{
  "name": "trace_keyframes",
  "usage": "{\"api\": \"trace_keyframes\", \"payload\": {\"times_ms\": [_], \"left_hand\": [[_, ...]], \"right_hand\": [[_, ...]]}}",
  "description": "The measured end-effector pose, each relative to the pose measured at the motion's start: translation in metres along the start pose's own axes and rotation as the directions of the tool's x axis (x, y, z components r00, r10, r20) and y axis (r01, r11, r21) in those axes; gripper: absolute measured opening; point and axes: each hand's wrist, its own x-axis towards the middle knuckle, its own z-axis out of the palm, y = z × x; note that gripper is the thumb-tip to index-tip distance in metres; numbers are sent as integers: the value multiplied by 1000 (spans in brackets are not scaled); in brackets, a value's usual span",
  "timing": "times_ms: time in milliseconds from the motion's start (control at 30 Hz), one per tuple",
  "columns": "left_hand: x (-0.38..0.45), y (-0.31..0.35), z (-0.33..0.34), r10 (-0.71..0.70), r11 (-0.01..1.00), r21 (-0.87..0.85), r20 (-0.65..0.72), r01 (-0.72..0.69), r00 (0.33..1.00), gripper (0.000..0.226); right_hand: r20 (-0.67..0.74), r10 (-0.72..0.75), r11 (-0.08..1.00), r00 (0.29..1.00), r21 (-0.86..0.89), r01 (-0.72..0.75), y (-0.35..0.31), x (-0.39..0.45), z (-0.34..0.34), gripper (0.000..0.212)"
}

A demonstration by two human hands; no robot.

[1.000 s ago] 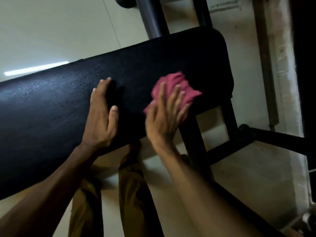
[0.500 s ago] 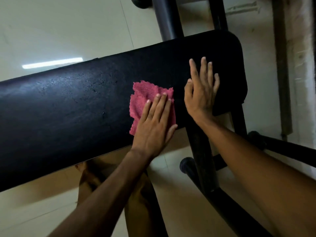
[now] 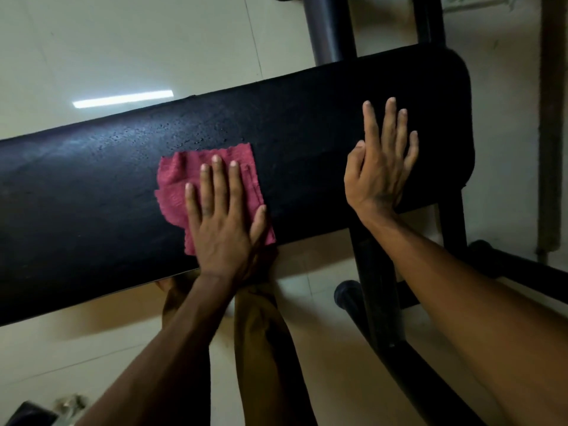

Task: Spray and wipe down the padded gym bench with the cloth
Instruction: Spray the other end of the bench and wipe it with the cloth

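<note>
The cloth [image 3: 212,192], pink and rumpled, lies flat on the padded gym bench [image 3: 92,204], a little left of the frame's centre and close to the pad's near edge. The left hand [image 3: 226,222] is right on top of it, fingers straight and spread, palm pressing the fabric down onto the black vinyl, no pinch, no bunching. Over at centre right the right hand [image 3: 381,167] lies flat on bare pad near the bench's rounded end, fingers loose and fanned, holding nothing, just bracing.

Now the relation that matters: the bench runs long from the lower left of the frame up to the right, and beads of spray [image 3: 172,130] glisten along its far edge, just above and to the left of the cloth. So the unwiped stretch looks to lie leftward and away from the left fingertips, along that long axis. The left hand is clearly the nearer one for it, and the cloth is already under it.

Harder to read: the pad's left end runs out of frame, so how much is left to wipe cannot be told. No spray bottle shows anywhere. The dark frame legs [image 3: 378,302] below the right wrist merge into shadow, and the person's trousers [image 3: 261,348] hide the floor under the near edge.
</note>
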Motion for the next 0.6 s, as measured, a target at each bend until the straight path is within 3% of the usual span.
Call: {"api": "trace_keyframes", "payload": {"times_ms": [167, 267, 367, 467, 533, 600], "left_hand": [[47, 45, 4, 351, 936, 2, -39, -352, 935, 64], [59, 51, 4, 358, 932, -45, -64, -361, 932, 63], [48, 31, 3, 245, 965, -69, -91, -251, 965, 64], [31, -19, 0, -29, 998, -59, -122, 21, 992, 65], [17, -48, -6, -249, 967, -83, -105, 241, 963, 68], [8, -60, -9, -371, 926, -98, -67, 364, 926, 68]], "right_hand": [[2, 2, 1000, 1000, -7, -2, 0, 0, 1, 62], [9, -6, 1000, 1000, -19, 6, 2, 1, 1, 62], [8, -14, 1000, 1000, -17, 14, 2, 0, 0, 62], [23, -34, 999, 999, -12, 34, 0, 0, -1, 60], [27, -28, 1000, 999, -4, 28, 2, 0, -3, 60], [33, -33, 999, 999, -6, 33, 1, -1, -3, 61]]}}
